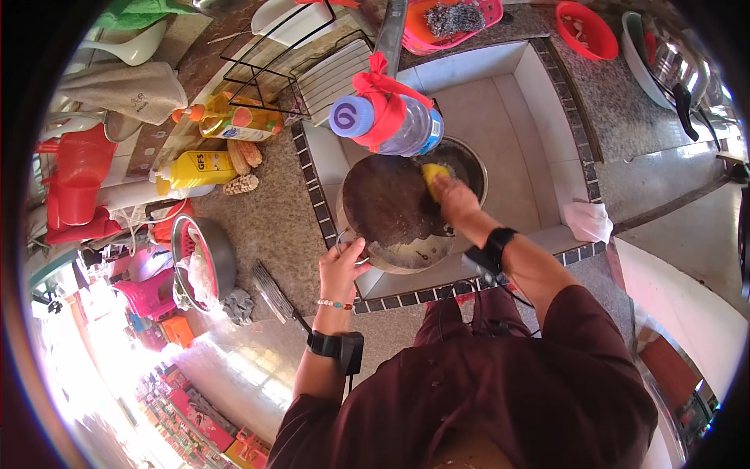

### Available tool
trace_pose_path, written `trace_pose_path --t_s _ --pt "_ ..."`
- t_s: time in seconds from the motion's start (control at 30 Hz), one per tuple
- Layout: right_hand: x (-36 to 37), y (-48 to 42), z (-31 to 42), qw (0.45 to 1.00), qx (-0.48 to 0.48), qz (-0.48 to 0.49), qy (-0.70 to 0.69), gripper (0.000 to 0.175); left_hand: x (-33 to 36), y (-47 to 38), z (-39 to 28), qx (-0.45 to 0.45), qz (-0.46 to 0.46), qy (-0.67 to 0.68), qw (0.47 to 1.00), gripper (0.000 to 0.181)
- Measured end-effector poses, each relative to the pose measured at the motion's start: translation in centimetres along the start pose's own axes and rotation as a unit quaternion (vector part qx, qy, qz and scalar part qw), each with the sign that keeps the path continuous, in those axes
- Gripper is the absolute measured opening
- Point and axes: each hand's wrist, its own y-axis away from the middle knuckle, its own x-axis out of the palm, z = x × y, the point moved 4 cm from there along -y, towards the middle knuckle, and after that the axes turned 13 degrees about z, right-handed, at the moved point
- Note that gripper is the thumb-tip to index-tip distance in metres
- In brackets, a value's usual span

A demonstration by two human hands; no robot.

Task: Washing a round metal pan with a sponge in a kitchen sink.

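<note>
A large metal pot (384, 202) with a brown, stained round face turned up is tilted over the tiled sink (542, 170). My left hand (343, 267) grips its ring-like side handle. In my right hand (457, 199) is a yellow sponge (435, 179), at the right edge of the stained face. Behind that hand, a round metal basin (469, 161) rests in the sink, partly hidden by the pot. A plastic bottle (404, 126) with a blue cap, tied with red cloth to the faucet (394, 35), hangs above the pot and covers part of it.
Left of the sink are a cleaver (274, 293), a yellow bottle (196, 169), corn cobs (241, 184) and a metal bowl (225, 261). A black wire rack (258, 76) stands behind. Steel wool (454, 20) lies in a pink basket (495, 17); a white cloth (587, 221) hangs at the right rim.
</note>
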Motion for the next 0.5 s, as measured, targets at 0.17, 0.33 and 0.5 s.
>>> trace_pose_path --t_s 0.17,0.33,0.5 --pt "-2.1 0.2 0.1 0.962 0.085 0.006 -0.258 0.050 -0.6 -0.1 0.0 -0.007 -0.023 0.012 1.000 0.012" --pt "-4.5 7.0 8.7 0.928 -0.216 -0.059 -0.299 0.065 -0.8 -0.7 0.7 -0.002 -0.017 0.025 1.000 0.013" --pt "-3.3 5.8 6.4 0.968 -0.215 -0.099 -0.087 0.060 -0.4 0.0 0.4 -0.008 -0.020 0.020 1.000 0.014"
